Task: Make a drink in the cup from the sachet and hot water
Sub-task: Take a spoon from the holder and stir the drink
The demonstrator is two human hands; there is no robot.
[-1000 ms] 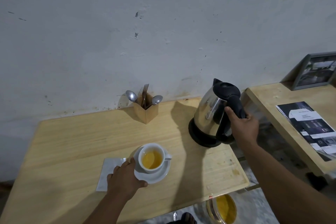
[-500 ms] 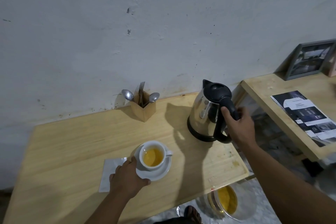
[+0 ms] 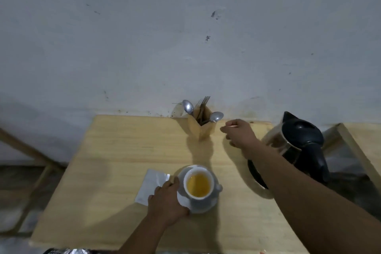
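Our right hand (image 3: pixel 237 133) has let go of the kettle (image 3: pixel 296 146), which it gripped by the handle half a second ago, and now reaches toward the wooden cutlery holder (image 3: pixel 203 125) at the back of the table (image 3: pixel 115 150). The kettle stands on its base at the right side of the table, partly hidden behind our right forearm. We judge that pouring is finished and that the next step is fetching a spoon to stir. The right hand is loosely open, fingers curled and slightly apart, holding nothing, just beside the holder and near the closer of 2 spoons (image 3: pixel 215 117); a fork also stands in the holder. Our left hand (image 3: pixel 167 202) remains where it was, fingers spread and resting against the left rim of the saucer (image 3: pixel 203 205), steadying it. The white cup (image 3: pixel 199 184) sits on that saucer near the front middle of the table, filled with yellow liquid. A flat white paper (image 3: pixel 151 185), possibly the sachet or a napkin, lies just left of the saucer, partly under the left hand.
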